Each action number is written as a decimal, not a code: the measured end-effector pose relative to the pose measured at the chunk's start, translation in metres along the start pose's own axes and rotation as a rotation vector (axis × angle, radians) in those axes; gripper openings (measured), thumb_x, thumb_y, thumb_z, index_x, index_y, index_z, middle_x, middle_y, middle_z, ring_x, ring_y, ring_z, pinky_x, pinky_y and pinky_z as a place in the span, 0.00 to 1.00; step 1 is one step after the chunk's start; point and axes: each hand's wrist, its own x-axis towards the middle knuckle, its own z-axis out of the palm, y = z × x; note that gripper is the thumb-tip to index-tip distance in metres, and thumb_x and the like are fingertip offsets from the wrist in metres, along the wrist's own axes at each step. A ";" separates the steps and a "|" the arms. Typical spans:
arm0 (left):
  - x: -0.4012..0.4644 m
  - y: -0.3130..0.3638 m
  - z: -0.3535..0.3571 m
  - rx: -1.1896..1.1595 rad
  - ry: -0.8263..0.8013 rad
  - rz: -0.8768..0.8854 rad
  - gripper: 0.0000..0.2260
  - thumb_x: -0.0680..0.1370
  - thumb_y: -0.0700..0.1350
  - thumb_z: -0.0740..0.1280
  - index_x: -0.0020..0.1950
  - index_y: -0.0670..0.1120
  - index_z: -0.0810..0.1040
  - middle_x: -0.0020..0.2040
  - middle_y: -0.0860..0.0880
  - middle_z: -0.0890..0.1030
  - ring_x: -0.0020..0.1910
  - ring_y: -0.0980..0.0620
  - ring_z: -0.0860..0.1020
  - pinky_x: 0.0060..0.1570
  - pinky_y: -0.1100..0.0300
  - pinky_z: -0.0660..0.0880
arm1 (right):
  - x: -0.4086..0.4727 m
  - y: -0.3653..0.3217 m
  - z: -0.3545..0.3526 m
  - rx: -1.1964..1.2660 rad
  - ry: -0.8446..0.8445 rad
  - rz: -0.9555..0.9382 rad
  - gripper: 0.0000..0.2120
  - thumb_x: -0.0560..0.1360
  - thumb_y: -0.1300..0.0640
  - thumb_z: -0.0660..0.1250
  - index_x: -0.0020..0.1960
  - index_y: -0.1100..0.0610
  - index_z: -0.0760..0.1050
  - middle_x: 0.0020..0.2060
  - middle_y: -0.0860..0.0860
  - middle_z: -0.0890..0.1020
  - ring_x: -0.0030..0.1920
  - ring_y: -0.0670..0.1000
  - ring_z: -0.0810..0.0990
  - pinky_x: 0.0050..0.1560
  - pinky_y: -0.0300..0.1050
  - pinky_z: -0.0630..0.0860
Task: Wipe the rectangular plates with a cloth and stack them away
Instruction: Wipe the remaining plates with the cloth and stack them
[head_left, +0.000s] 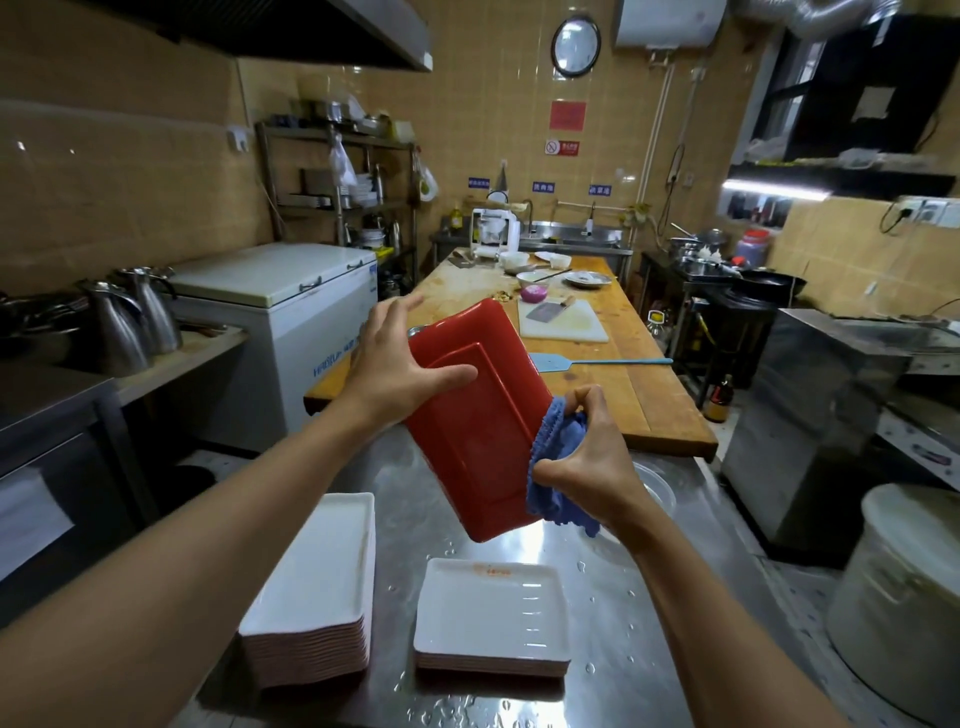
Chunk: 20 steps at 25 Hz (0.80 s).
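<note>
I hold a rectangular plate (480, 431) upright in the air, its red underside facing me. My left hand (400, 364) grips its upper left edge, thumb across the back. My right hand (587, 457) clutches a blue cloth (558, 467) pressed against the plate's right edge. Below, on the wet steel counter (649, 649), stands a tall stack of white rectangular plates (317, 587) at the left. A shorter stack (491, 618) sits to its right, its top plate beaded with water.
A long wooden table (623, 374) runs ahead with a cutting board, cleaver, bowls and a blue spatula. A white chest freezer (280, 322) and metal jugs (130, 322) stand left. A large lidded pot (904, 597) is at the right.
</note>
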 end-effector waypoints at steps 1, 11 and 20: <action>0.005 0.002 -0.004 0.016 -0.070 0.030 0.38 0.63 0.57 0.77 0.69 0.51 0.67 0.67 0.47 0.69 0.66 0.48 0.69 0.63 0.49 0.70 | 0.000 0.000 -0.003 -0.004 -0.026 -0.004 0.25 0.54 0.62 0.69 0.46 0.50 0.61 0.38 0.52 0.71 0.34 0.47 0.74 0.33 0.38 0.75; -0.006 0.010 -0.001 -0.291 -0.241 -0.072 0.16 0.62 0.48 0.78 0.45 0.47 0.77 0.41 0.46 0.83 0.40 0.47 0.83 0.39 0.54 0.81 | 0.007 -0.009 -0.014 -0.138 -0.087 -0.085 0.25 0.62 0.68 0.72 0.51 0.54 0.62 0.44 0.54 0.74 0.45 0.58 0.78 0.45 0.57 0.80; -0.027 0.009 0.009 -0.550 -0.091 -0.250 0.14 0.64 0.42 0.78 0.45 0.47 0.77 0.40 0.48 0.83 0.34 0.52 0.83 0.30 0.61 0.77 | 0.020 -0.022 -0.002 -0.439 0.017 -0.348 0.21 0.66 0.52 0.63 0.58 0.54 0.66 0.46 0.53 0.75 0.44 0.54 0.73 0.44 0.53 0.72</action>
